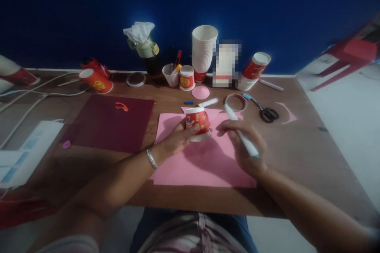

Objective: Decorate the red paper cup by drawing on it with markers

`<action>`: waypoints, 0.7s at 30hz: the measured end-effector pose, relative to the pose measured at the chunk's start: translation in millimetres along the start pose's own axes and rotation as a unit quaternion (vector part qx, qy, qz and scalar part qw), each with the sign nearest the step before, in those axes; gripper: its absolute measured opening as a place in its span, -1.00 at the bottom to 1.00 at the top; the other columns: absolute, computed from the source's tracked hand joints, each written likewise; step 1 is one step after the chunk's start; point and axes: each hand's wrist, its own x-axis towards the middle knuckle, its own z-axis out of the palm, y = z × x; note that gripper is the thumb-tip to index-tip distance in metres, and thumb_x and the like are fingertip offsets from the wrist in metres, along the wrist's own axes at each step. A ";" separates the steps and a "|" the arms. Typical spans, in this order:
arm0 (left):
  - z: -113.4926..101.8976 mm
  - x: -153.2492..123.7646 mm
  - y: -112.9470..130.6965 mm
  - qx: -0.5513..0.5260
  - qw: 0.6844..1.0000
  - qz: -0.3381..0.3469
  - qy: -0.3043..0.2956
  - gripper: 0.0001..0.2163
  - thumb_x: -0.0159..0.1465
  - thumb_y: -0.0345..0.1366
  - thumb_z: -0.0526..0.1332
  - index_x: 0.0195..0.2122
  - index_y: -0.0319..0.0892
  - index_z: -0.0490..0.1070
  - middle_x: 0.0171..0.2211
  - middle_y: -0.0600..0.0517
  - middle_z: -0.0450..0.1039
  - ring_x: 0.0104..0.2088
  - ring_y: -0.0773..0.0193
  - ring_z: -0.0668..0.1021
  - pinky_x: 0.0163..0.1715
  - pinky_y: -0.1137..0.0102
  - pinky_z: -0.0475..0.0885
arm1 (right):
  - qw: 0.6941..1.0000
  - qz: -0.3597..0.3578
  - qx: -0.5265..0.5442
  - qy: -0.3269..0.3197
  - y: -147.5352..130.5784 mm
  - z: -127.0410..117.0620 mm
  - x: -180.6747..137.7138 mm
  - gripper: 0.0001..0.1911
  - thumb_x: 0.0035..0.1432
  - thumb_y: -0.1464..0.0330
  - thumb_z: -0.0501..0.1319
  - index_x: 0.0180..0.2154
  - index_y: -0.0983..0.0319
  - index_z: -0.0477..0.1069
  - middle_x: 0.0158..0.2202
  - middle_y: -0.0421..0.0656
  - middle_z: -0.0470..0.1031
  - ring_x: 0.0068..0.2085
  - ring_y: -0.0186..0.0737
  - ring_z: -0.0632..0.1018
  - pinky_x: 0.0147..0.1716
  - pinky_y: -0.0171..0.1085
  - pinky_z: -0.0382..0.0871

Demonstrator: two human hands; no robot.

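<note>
Here I am over the table (314,158), left hand (179,136) clamped around the red cup (197,121), which sits up off the pink paper (178,168), wide rim down, base up. My right hand (247,146) is closed on a white pen (242,132), and its upper end points toward the cup without touching it! Bare tip or capped? Too blurred to call. The two hands are apart, cup and pen between them.

How far along? Partway, I'd judge. There's a pink round (201,93) lying behind the paper and a curved offcut (288,113) over to the right, so some cutting looks done; the scissors (268,114) lie idle beside the tape (236,102). A marker (208,102) lies just past the cup with a blue cap (189,102) off beside it. No pink piece shows on the cup, no fresh pen line I can make out, and most of the paper is whole: plenty looks left.

Now the lettering! The cup carries small yellow and green print, too small to read. The orange cup (96,82) at left wears yellow figures, also unreadable. The short cup (187,78) shows a round yellow emblem, its wording lost. No brand comes through anywhere.
</note>
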 end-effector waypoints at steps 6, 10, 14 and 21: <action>3.0 0.4 3.2 0.019 1.000 -0.001 0.018 -0.47 0.12 0.02 0.66 -0.01 -0.18 0.64 -0.15 -0.05 0.71 -0.18 0.15 0.71 -0.11 0.30 0.59 | 0.994 -0.057 -0.022 -0.092 9.4 -0.1 -13.2 -0.64 0.60 0.18 0.19 0.26 0.14 0.53 -0.19 -0.08 0.64 -0.25 -0.15 0.62 -0.26 -0.18 0.57; 3.0 1.5 4.5 0.021 1.000 -0.005 0.006 -0.46 0.10 0.03 0.66 -0.04 -0.20 0.64 -0.11 -0.10 0.71 -0.10 0.06 0.73 -0.08 0.27 0.60 | 0.997 -0.048 -0.026 -0.052 3.4 -6.3 -8.5 -0.66 0.62 0.19 0.15 0.24 0.11 0.55 -0.22 -0.11 0.60 -0.25 -0.15 0.61 -0.22 -0.16 0.56; 3.5 3.2 1.2 0.045 0.999 0.002 0.024 -0.48 0.14 0.03 0.64 -0.03 -0.18 0.62 -0.11 -0.07 0.71 -0.13 0.15 0.71 -0.11 0.33 0.57 | 0.997 -0.008 -0.040 -0.063 8.5 0.1 -9.4 -0.77 0.52 0.29 0.31 0.15 0.08 0.51 -0.16 -0.14 0.59 -0.22 -0.16 0.62 -0.17 -0.16 0.59; 1.3 6.1 -8.2 0.082 0.996 0.033 0.006 -0.53 0.20 -0.03 0.62 0.00 -0.13 0.56 -0.11 -0.02 0.64 -0.11 0.19 0.66 -0.05 0.29 0.54 | 0.982 -0.044 -0.152 -0.098 25.5 8.8 -19.2 -0.66 0.41 0.46 0.32 0.15 0.09 0.41 -0.10 -0.10 0.55 -0.16 -0.12 0.64 -0.22 -0.18 0.60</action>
